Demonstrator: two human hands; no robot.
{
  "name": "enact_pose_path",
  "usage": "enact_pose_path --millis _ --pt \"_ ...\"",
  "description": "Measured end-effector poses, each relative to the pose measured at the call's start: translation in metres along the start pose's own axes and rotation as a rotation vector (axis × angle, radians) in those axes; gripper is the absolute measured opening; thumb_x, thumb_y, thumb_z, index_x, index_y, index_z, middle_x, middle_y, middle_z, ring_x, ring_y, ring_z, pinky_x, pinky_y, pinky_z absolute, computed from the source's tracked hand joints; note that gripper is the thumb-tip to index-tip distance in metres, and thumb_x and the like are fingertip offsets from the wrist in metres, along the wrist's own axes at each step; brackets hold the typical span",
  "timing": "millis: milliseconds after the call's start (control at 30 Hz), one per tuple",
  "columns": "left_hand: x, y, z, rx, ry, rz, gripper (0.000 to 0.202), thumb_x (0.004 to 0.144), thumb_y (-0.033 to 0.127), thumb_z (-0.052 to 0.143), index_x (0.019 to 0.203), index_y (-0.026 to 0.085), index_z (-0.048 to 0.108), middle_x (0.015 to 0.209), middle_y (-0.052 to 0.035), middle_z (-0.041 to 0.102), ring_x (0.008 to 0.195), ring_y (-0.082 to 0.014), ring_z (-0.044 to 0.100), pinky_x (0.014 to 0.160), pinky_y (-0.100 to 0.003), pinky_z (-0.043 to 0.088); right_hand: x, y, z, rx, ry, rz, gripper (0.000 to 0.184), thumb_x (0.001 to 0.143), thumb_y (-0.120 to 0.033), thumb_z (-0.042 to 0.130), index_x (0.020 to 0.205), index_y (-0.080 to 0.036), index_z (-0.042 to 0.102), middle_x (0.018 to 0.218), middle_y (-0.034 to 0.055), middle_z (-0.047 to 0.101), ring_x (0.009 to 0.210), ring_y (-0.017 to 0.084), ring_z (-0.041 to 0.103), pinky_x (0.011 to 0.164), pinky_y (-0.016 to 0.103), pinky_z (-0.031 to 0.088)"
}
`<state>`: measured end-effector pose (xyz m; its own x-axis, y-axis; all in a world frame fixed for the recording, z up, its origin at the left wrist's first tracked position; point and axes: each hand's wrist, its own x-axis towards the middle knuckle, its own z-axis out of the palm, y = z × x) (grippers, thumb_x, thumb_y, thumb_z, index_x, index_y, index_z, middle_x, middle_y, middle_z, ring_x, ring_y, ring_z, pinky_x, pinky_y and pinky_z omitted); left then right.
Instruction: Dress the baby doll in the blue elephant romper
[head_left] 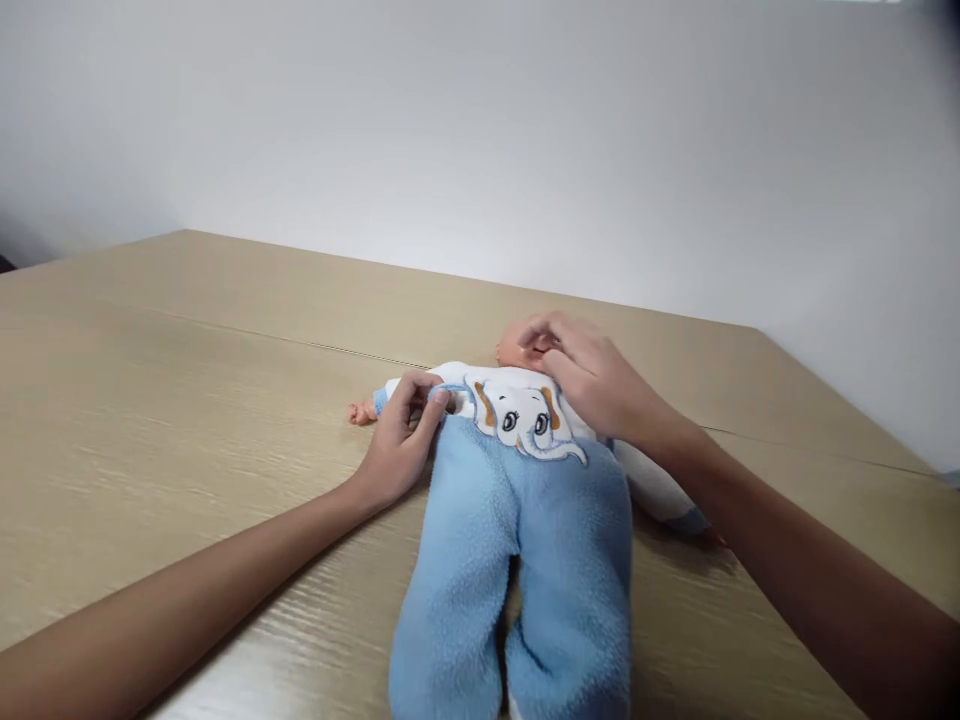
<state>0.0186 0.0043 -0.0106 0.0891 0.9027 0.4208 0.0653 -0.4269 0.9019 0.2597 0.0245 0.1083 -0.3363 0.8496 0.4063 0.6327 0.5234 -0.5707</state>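
Observation:
A baby doll (pixel 517 350) lies on its back on the table, its head away from me. It wears a white long-sleeved top and fuzzy blue overalls (pixel 465 560) with an elephant face (pixel 525 415) on the bib. My left hand (pixel 405 430) is closed at the bib's left side, thumb and fingers pinching the blue-edged strap of the overalls. Over the doll's right-hand shoulder and chin hovers my right hand (pixel 592 375), slightly blurred, fingers curved and thumb apart, with nothing visible between them. It hides much of the doll's head and that side of the bib.
The light wooden table (pixel 225 400) has a seam running across it behind the doll. A plain pale wall (pixel 450 140) rises at the table's far edge. The doll's arms stretch out sideways, one small hand (pixel 362 411) showing at left.

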Motion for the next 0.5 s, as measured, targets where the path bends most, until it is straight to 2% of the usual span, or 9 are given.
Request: enact_pose_path --millis 67,133,200,267,333,367,433,500 --pt "-0.001 0.001 0.001 -0.01 -0.001 0.003 0.028 0.11 0.05 0.059 0.109 0.023 0.059 0.102 -0.0039 0.069 0.1 -0.0195 0.066 0.091 -0.032 0.05 0.024 -0.01 0.01 -0.033 -0.127 -0.011 0.032 0.101 -0.022 0.043 0.105 -0.02 0.074 0.112 0.0077 0.076 0.106 0.025 0.066 0.096 0.04 0.046" --pt "-0.001 0.001 0.001 -0.008 0.008 0.013 0.028 0.11 0.051 0.059 0.109 0.023 0.059 0.102 -0.0044 0.069 0.1 -0.0203 0.066 0.091 -0.033 0.049 0.048 -0.014 0.023 -0.083 -0.234 -0.024 0.034 0.103 -0.022 0.041 0.11 -0.02 0.075 0.113 0.007 0.077 0.108 0.025 0.067 0.097 0.041 0.046" --pt "-0.002 0.002 0.001 0.01 0.021 0.032 0.028 0.11 0.051 0.058 0.109 0.023 0.061 0.102 -0.0045 0.068 0.099 -0.0206 0.066 0.091 -0.033 0.049 0.07 -0.01 0.037 -0.122 -0.411 -0.093 0.028 0.101 -0.029 0.054 0.119 -0.022 0.074 0.123 0.0072 0.077 0.112 0.026 0.069 0.098 0.04 0.048" --pt "-0.001 0.004 0.0 0.043 0.021 0.045 0.027 0.11 0.05 0.058 0.109 0.023 0.062 0.1 -0.0046 0.067 0.097 -0.0208 0.065 0.089 -0.034 0.049 0.088 -0.001 0.053 -0.127 -0.628 -0.186 0.04 0.09 -0.033 0.075 0.13 -0.026 0.071 0.134 0.007 0.075 0.117 0.027 0.07 0.098 0.039 0.051" --pt "-0.001 0.006 0.0 0.065 0.011 0.046 0.026 0.111 0.048 0.058 0.109 0.023 0.063 0.099 -0.0049 0.067 0.095 -0.021 0.064 0.086 -0.034 0.048 0.099 0.007 0.069 -0.106 -0.776 -0.28 0.052 0.081 -0.031 0.085 0.132 -0.029 0.072 0.136 0.0052 0.075 0.115 0.028 0.071 0.093 0.037 0.053" --pt "0.0 0.007 0.001 0.066 0.007 0.046 0.025 0.111 0.047 0.057 0.108 0.022 0.063 0.1 -0.005 0.068 0.095 -0.021 0.064 0.086 -0.034 0.048 0.102 0.008 0.077 -0.096 -0.811 -0.32 0.046 0.082 -0.029 0.084 0.127 -0.029 0.074 0.131 0.004 0.077 0.11 0.027 0.072 0.089 0.036 0.053" --pt "0.0 0.009 0.0 0.043 0.002 0.053 0.022 0.112 0.043 0.056 0.108 0.022 0.062 0.101 -0.005 0.068 0.096 -0.0207 0.065 0.088 -0.034 0.049 0.103 0.006 0.089 -0.091 -0.829 -0.381 0.018 0.09 -0.023 0.074 0.107 -0.026 0.079 0.111 0.0017 0.08 0.097 0.024 0.072 0.082 0.034 0.05" --pt "-0.001 0.011 -0.001 0.037 -0.001 0.078 0.018 0.112 0.039 0.056 0.107 0.022 0.061 0.1 -0.0045 0.066 0.096 -0.02 0.065 0.088 -0.034 0.05 0.098 -0.001 0.094 -0.152 -0.798 -0.398 0.012 0.095 -0.019 0.066 0.091 -0.023 0.077 0.095 0.0018 0.077 0.086 0.021 0.068 0.074 0.032 0.045"
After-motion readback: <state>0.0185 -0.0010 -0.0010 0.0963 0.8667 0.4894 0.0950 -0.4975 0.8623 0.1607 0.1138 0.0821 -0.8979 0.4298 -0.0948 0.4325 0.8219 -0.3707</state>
